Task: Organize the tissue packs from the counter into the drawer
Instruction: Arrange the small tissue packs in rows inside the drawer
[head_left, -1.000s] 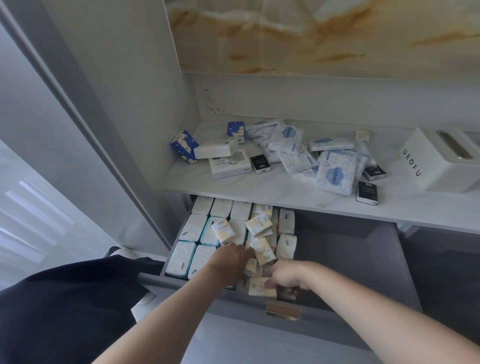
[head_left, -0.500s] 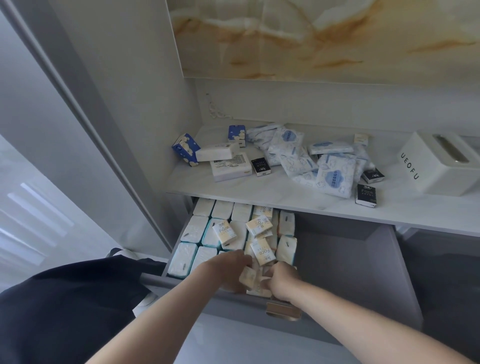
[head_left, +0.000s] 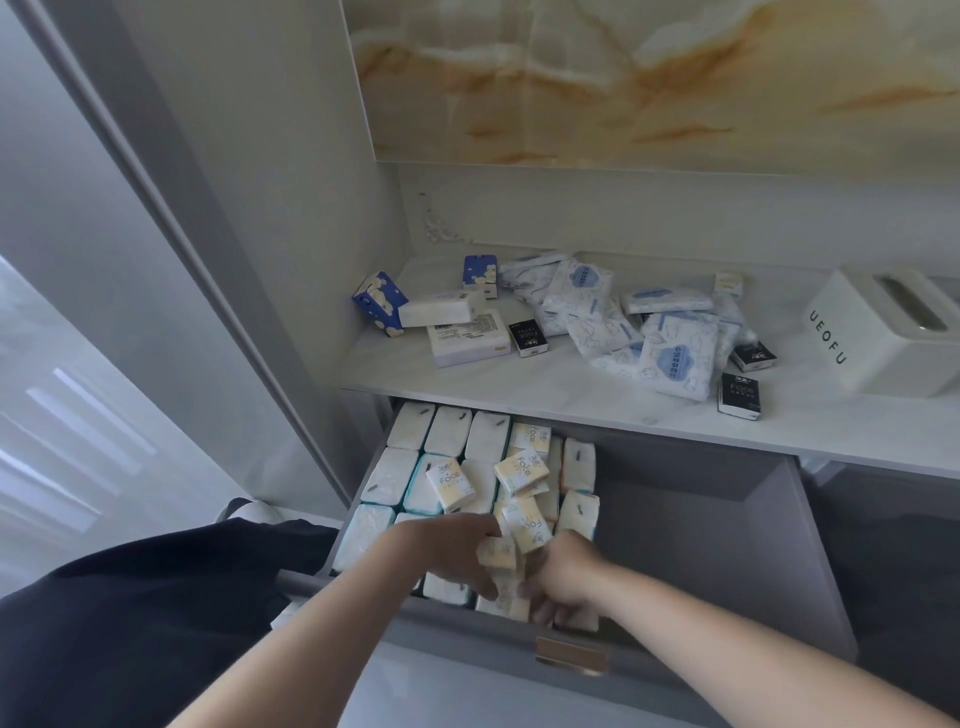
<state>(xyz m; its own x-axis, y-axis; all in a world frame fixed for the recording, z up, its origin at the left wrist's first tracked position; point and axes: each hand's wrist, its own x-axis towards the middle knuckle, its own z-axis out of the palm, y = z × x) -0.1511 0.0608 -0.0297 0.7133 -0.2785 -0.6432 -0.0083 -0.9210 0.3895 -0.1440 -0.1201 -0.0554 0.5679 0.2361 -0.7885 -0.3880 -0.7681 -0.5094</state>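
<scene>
Nearest, both hands are sunk into the front of the open drawer (head_left: 685, 545), just behind its brass handle (head_left: 570, 656). The left hand (head_left: 457, 551) is curled over cream packs (head_left: 496, 553). The right hand (head_left: 563, 582), set close against it, is clenched round more of the same cluster. Compared with a second ago, the hands are drawn closer together and nearer the drawer's front wall.

Just beyond the fingers, four loose cream packs marked "Face" are strewn over white packs (head_left: 389, 475). These are stood on edge in rows beyond and outside the left hand. The drawer's grey floor is seen outside the right hand.

Farther off, above the drawer, a pale surface (head_left: 571, 395) is seen. On it are counted three black packs (head_left: 738, 395), two blue packs (head_left: 379, 301) and two white bricks (head_left: 467, 340). A heap of soft printed packs (head_left: 675, 358) is too tangled to be counted. One white tissue box (head_left: 878, 332) sits far out beyond the right hand. Behind everything, a marbled panel (head_left: 649, 78) is set in the grey wall.
</scene>
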